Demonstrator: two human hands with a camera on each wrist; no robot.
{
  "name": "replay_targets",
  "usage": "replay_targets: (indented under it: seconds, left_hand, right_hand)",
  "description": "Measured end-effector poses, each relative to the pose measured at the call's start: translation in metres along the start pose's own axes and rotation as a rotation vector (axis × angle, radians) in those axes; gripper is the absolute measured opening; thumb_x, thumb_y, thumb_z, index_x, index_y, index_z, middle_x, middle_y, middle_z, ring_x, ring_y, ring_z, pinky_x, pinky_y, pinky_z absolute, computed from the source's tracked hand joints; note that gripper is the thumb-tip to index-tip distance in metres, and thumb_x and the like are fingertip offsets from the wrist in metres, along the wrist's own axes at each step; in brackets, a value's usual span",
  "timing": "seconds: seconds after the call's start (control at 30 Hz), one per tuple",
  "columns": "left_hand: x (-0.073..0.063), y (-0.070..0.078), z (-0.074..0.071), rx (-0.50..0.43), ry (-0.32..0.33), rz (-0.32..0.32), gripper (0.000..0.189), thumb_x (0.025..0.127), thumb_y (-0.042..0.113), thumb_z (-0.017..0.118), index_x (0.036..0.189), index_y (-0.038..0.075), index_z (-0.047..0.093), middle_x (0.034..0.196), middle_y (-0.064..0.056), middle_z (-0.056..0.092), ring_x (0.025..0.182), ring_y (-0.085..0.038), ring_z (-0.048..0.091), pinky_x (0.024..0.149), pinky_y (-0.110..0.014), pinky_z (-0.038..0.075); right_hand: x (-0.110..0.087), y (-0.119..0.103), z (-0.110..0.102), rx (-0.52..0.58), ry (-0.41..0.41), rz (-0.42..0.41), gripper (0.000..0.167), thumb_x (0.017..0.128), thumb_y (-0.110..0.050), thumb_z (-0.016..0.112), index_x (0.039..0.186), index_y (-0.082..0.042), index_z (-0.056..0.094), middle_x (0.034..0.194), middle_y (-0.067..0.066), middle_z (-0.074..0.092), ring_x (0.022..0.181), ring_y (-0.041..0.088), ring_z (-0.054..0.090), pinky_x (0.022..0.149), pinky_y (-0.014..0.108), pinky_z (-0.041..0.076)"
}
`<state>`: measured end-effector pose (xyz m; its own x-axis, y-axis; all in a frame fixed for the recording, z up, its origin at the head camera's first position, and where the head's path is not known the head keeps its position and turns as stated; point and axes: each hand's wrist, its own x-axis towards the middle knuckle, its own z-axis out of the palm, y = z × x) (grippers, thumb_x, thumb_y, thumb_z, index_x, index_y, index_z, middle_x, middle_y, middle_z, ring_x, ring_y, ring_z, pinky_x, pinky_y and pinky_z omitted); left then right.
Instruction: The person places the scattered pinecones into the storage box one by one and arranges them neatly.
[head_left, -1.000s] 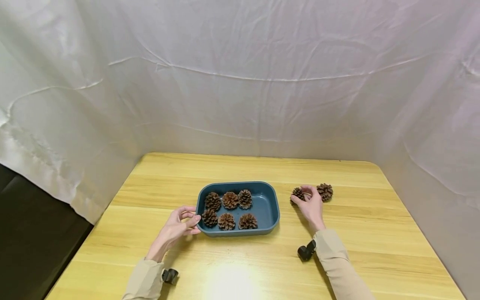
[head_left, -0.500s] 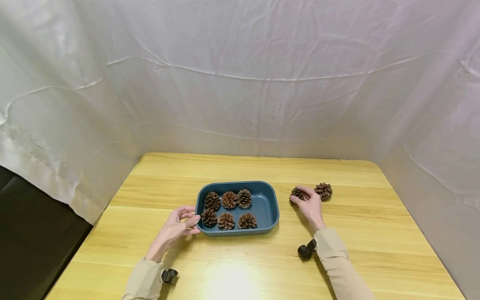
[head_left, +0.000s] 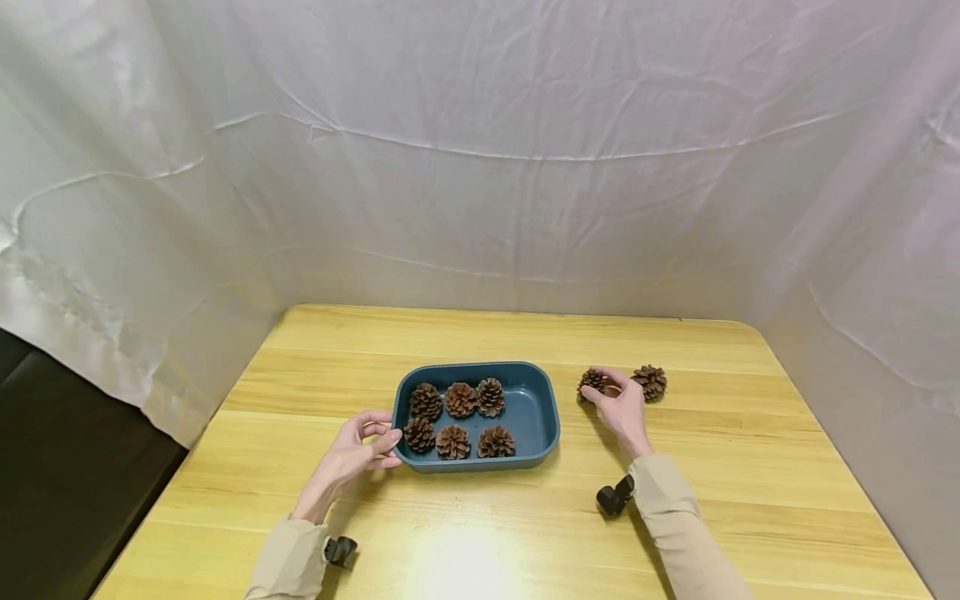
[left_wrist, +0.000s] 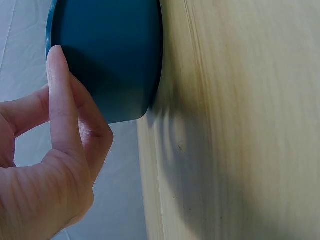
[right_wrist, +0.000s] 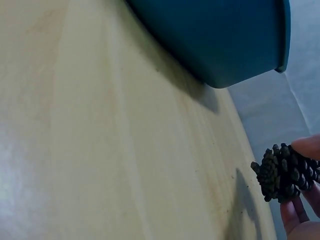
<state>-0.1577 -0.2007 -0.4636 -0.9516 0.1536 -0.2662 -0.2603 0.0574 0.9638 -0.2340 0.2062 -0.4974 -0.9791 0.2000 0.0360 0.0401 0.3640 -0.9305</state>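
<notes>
A dark blue rectangular tub (head_left: 536, 425) with rounded corners sits mid-table in the head view. Several brown pine cones (head_left: 453, 442) lie inside it in two rows, toward its left and middle. My left hand (head_left: 347, 454) grips the tub's left end, the thumb on the rim and the fingers against the outer wall. To the right of the tub, my right hand (head_left: 624, 414) pinches a pine cone (right_wrist: 280, 172) between thumb and fingers. In the right wrist view its scaly end faces the tub, and its shadow falls on the table below.
Another pine cone (head_left: 649, 382) lies on the wooden table (head_left: 480, 337) just right of my right hand. Pale cloth (head_left: 517, 208) hangs behind the table and at both sides. Something dark (head_left: 67, 467) stands beyond the left table edge.
My right hand has shifted the pine cone slightly up and to the left, away from the other loose one. My left hand and the tub stay in place.
</notes>
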Motion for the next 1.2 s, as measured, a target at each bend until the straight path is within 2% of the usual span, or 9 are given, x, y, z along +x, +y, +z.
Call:
replay_targets:
  seconds: [0.17,0.27,0.4,0.67,1.0,1.1,1.2]
  left_hand:
    - [0.000,0.000,0.000,0.000,-0.003,0.000,0.047,0.099,0.000,0.057,0.137,-0.016,0.034,0.097,-0.004,0.057,0.071,-0.011,0.065,0.076,-0.026,0.067]
    - [0.001,0.000,0.000,-0.002,-0.003,0.001,0.047,0.099,0.000,0.057,0.137,-0.016,0.034,0.097,-0.004,0.056,0.071,-0.011,0.065,0.076,-0.026,0.067]
    - [0.001,0.000,0.000,-0.004,-0.007,0.004,0.047,0.099,0.000,0.057,0.137,-0.016,0.034,0.096,-0.003,0.056,0.070,-0.011,0.066,0.076,-0.026,0.067]
    - [0.000,0.000,0.000,-0.006,-0.004,0.004,0.047,0.099,0.000,0.058,0.137,-0.016,0.034,0.096,-0.003,0.057,0.070,-0.011,0.065,0.075,-0.025,0.067]
    - [0.000,0.000,0.000,-0.008,-0.005,-0.001,0.047,0.099,-0.001,0.057,0.137,-0.016,0.034,0.096,-0.003,0.056,0.070,-0.011,0.065,0.075,-0.025,0.067]
    - [0.000,-0.001,0.000,-0.010,-0.004,0.000,0.046,0.099,-0.001,0.057,0.136,-0.016,0.034,0.096,-0.003,0.056,0.070,-0.010,0.065,0.075,-0.026,0.067]
    - [0.001,-0.001,-0.001,-0.011,-0.001,-0.002,0.046,0.099,-0.002,0.057,0.136,-0.016,0.035,0.096,-0.003,0.057,0.071,-0.010,0.065,0.076,-0.026,0.067]
  right_hand:
    - [0.001,-0.005,-0.001,0.031,-0.012,0.002,0.045,0.092,-0.009,0.071,0.135,-0.002,0.060,0.143,0.019,0.056,0.123,0.029,0.055,0.087,0.005,0.041]
    - [0.002,-0.007,-0.003,0.053,-0.023,-0.014,0.044,0.092,-0.007,0.070,0.135,0.000,0.060,0.142,0.022,0.055,0.128,0.033,0.053,0.105,0.020,0.049]
    - [0.003,-0.012,-0.004,0.063,-0.013,-0.057,0.042,0.092,-0.005,0.070,0.132,0.003,0.060,0.138,0.024,0.057,0.129,0.033,0.054,0.118,0.044,0.045]
    - [0.005,-0.020,-0.005,0.078,0.003,-0.069,0.042,0.090,-0.011,0.075,0.128,0.001,0.065,0.133,0.021,0.064,0.121,0.023,0.058,0.110,0.022,0.052]
    - [0.006,-0.032,-0.007,0.150,-0.039,-0.062,0.048,0.091,-0.018,0.076,0.132,0.001,0.063,0.137,0.022,0.061,0.129,0.031,0.058,0.095,0.003,0.050]
    - [0.007,-0.034,-0.006,0.161,-0.044,-0.084,0.046,0.091,-0.016,0.075,0.131,0.003,0.063,0.136,0.023,0.062,0.128,0.032,0.059,0.094,0.001,0.050]
    - [0.008,-0.037,-0.006,0.153,-0.058,-0.113,0.044,0.091,-0.016,0.075,0.129,0.003,0.064,0.134,0.024,0.062,0.124,0.027,0.061,0.094,0.003,0.051]
